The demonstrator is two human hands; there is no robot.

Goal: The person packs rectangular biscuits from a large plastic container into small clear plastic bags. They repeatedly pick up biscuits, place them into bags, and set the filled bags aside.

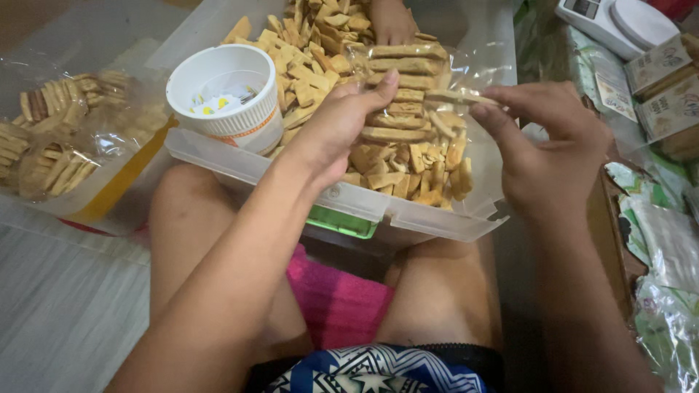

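Observation:
A clear plastic bin (408, 215) rests on my knees, filled with tan stick-shaped biscuits (306, 65). Over it I hold a clear plastic bag (408, 124) partly filled with rows of the biscuits. My left hand (338, 127) grips the bag's left side, thumb on top. My right hand (546, 145) pinches one biscuit stick (455, 96) at the bag's open mouth. A white paper cup (226, 94) stands in the bin's left corner.
Another person's hand (392, 20) reaches into the bin's far end. Filled biscuit bags (58, 131) lie at the left. At the right are a white kitchen scale (619, 22), printed cartons (666, 87) and green-patterned wrappers (662, 247).

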